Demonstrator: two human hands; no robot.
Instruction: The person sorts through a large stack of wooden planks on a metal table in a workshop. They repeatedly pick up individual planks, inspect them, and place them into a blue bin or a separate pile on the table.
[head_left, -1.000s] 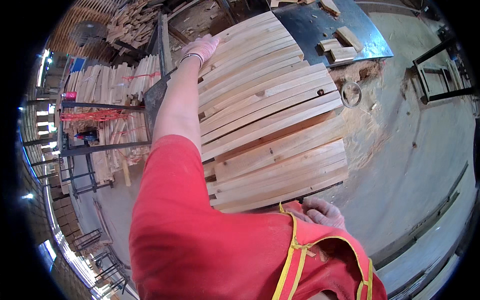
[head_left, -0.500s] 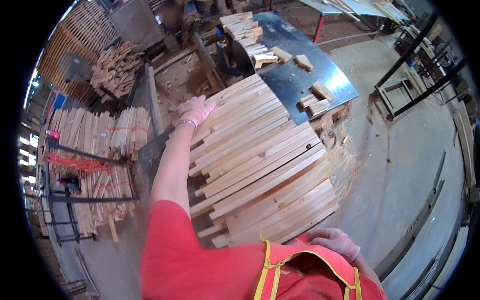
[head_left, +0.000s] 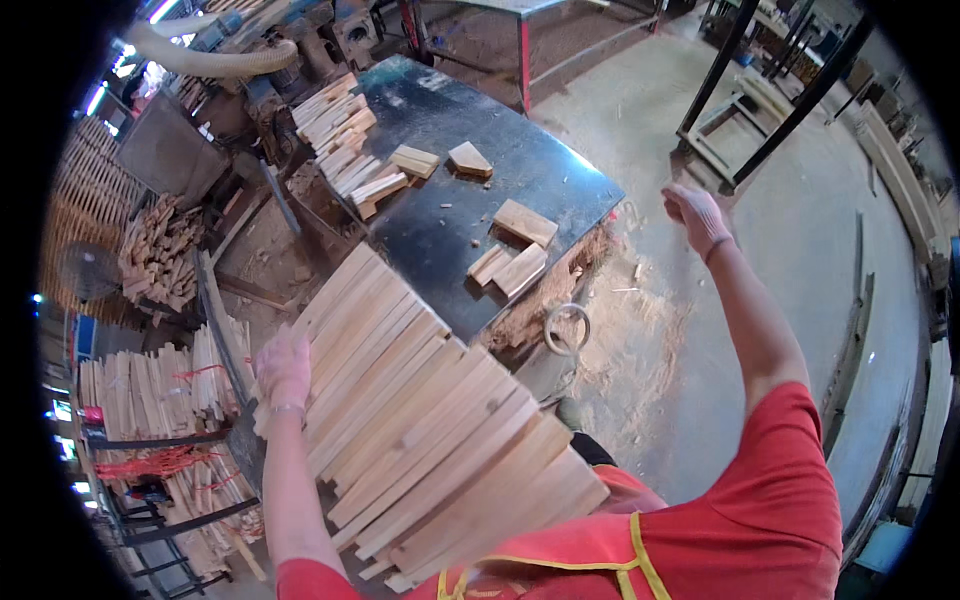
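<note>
- While the left hand [head_left: 283,372] pressed flat against the left edge of a large armful of pale, long wooden slats [head_left: 430,430], its fingers lay spread on the wood and not closed around it.
- These slats lay side by side, tilted, against the person's chest in the red shirt.
- The right hand [head_left: 697,215] was raised in the air above the sawdust-covered floor [head_left: 640,340]; its grip was loosely curled and held nothing.
- Beyond the armful stood a dark metal counter [head_left: 450,110] that carried short wooden offcut blocks [head_left: 510,255] and one pile of short slats [head_left: 335,125].
</note>
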